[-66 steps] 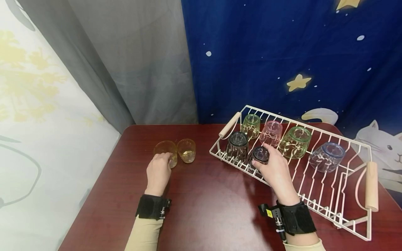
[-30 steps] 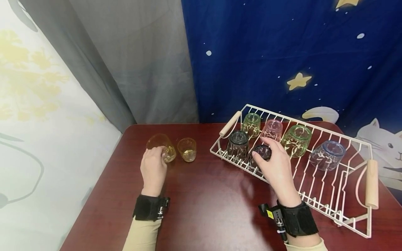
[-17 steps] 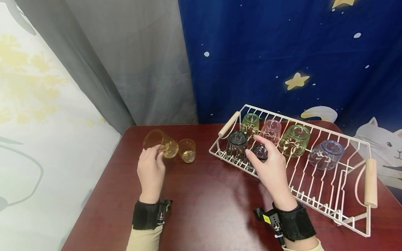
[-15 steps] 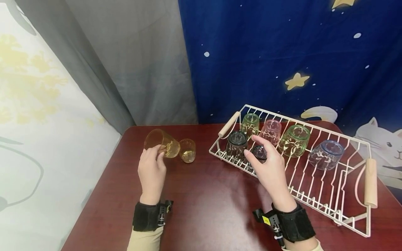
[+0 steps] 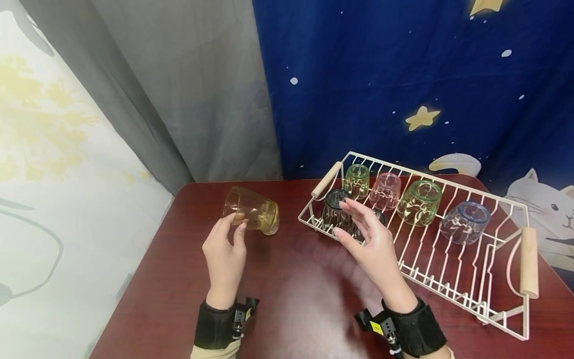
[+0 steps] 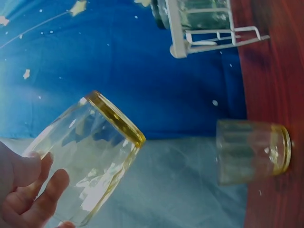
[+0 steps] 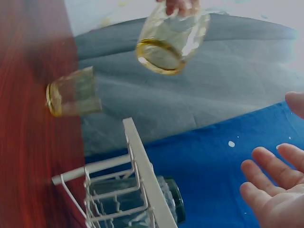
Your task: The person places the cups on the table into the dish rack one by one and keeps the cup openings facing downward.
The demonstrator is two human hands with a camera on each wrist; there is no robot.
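Note:
My left hand (image 5: 225,254) pinches a yellow-tinted glass tumbler (image 5: 252,208), raised above the table and tipped on its side, its base toward the right. A second yellow tumbler (image 6: 251,152) stands upright on the table, partly hidden behind the raised one in the head view. My right hand (image 5: 372,244) hovers at the near left side of a white wire rack (image 5: 529,263), fingers spread and holding nothing. Behind it, two dark glasses stand upside down in the rack: one dark glass (image 5: 333,217) is partly covered by fingers, the other dark glass (image 5: 379,216) mostly.
Also upside down in the rack are a small green glass (image 5: 357,182), a pink glass (image 5: 385,192), a larger green glass (image 5: 420,203) and a tilted blue glass (image 5: 465,223). The reddish-brown table (image 5: 296,289) ends at curtains (image 5: 224,99) behind.
The left hand has lifted the yellow tumbler, tipped it over and brought it rightward. My right hand has let go of the smaller dark glass, opened wider and drawn left.

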